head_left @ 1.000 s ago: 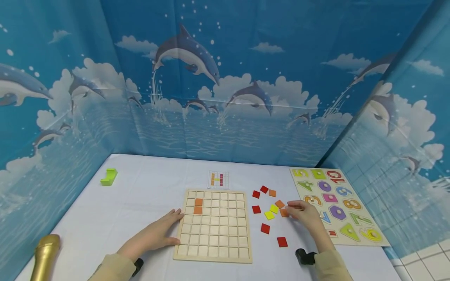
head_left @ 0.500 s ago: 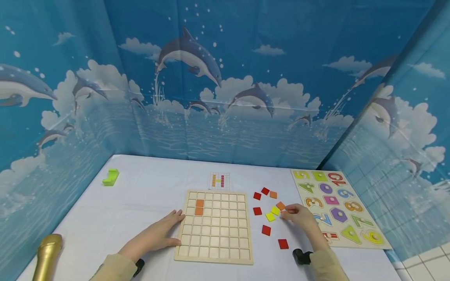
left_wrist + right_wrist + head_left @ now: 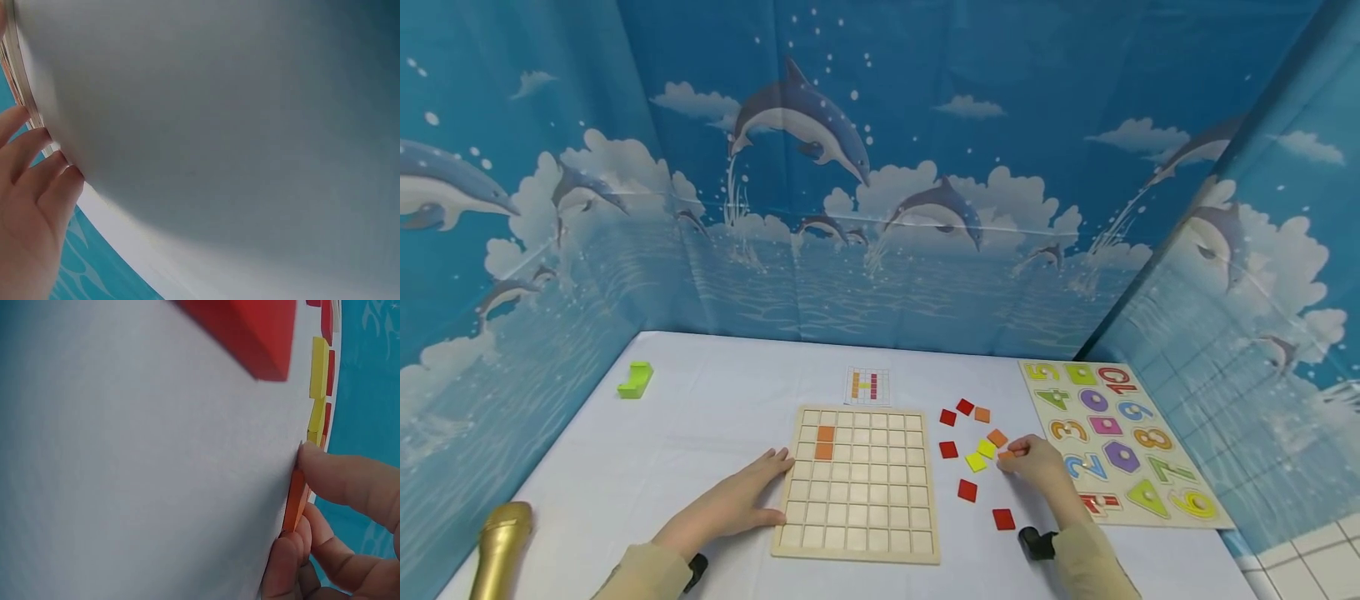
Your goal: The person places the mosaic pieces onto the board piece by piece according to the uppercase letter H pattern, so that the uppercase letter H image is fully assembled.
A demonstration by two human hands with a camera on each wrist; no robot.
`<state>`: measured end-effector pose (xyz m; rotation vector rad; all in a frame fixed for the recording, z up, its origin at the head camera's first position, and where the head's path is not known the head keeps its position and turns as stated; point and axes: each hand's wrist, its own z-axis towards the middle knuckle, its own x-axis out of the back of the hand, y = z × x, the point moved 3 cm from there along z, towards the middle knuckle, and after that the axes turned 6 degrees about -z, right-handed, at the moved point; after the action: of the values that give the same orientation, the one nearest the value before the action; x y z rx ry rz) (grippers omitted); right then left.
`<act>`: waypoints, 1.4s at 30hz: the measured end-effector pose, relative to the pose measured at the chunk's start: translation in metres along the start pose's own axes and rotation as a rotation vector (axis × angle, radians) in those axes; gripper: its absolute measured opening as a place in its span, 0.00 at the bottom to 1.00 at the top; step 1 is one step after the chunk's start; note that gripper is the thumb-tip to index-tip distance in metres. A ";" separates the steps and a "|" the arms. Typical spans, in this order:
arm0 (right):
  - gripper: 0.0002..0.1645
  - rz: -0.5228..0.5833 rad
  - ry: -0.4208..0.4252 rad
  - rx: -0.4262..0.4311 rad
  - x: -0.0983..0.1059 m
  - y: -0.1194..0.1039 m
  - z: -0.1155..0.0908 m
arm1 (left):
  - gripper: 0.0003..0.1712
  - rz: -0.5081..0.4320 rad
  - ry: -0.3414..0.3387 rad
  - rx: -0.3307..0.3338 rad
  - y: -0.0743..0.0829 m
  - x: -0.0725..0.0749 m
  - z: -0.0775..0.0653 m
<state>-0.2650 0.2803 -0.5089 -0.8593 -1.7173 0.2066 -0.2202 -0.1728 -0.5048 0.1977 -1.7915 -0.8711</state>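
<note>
My left hand (image 3: 741,496) rests at the left edge of a wooden grid board (image 3: 868,492), fingers fairly straight, fingertips and thumb touching its rim. Two orange square tiles (image 3: 824,443) lie one above the other in the board's upper left cells. To the right of the board, my right hand (image 3: 1039,467) pinches an orange tile (image 3: 296,501) between thumb and fingers, at table level. Beside that hand lie two yellow tiles (image 3: 976,462) and another orange tile (image 3: 997,438). Several red tiles (image 3: 967,490) and one more orange tile (image 3: 982,414) are scattered around.
Behind the board lies a small pattern card (image 3: 868,386). A number-and-shape puzzle board (image 3: 1123,442) is at the right. A green block (image 3: 636,380) stands at far left, a gold microphone (image 3: 501,546) at front left. A dolphin-print curtain (image 3: 880,275) encloses the table.
My right hand has moved slightly left onto the orange tile beside the yellow ones, and its fingers now pinch it. The left hand stays at the board's edge.
</note>
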 end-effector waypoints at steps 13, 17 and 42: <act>0.15 -0.011 0.018 0.070 0.007 0.004 -0.008 | 0.50 -0.003 0.001 -0.001 0.001 -0.001 0.003; 0.15 0.022 0.031 0.069 0.010 0.006 -0.011 | 0.49 0.004 0.005 -0.013 0.002 -0.001 0.004; 0.14 0.280 -0.166 0.318 -0.070 -0.108 -0.056 | 0.49 -0.019 -0.006 0.012 0.002 0.001 0.000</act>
<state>-0.2555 0.1423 -0.4844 -0.8585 -1.6516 0.7364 -0.2198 -0.1716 -0.5025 0.2202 -1.8029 -0.8756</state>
